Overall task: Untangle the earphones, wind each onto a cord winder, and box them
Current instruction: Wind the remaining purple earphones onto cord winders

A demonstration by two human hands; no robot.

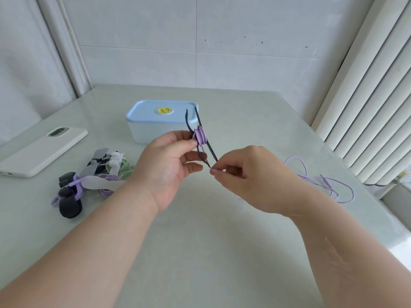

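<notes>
Two hands up over table centre. Left hand (169, 165) pinches thin black rubbery cord winder (213, 153), glossy purple cord (200, 135) coiled round its waist. Right hand (251, 174) fingertips clamped at winder's lower tip. Loose slack (329, 181) lies at 3 o'clock on smooth pale table (222, 241). Lidded blue plastic box (155, 116) at 12 o'clock.

Box (142, 132): translucent white, pale blue lid (151, 114), yellow knob (164, 110). Cord winder (213, 152): black, lilac cord (200, 136). Phone (44, 150), nine o'clock: white. Tabletop (244, 121): pale green.

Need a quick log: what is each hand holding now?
Left hand: grips the black cord winder wound with purple cord.
Right hand: pinches the winder's lower tip.
</notes>
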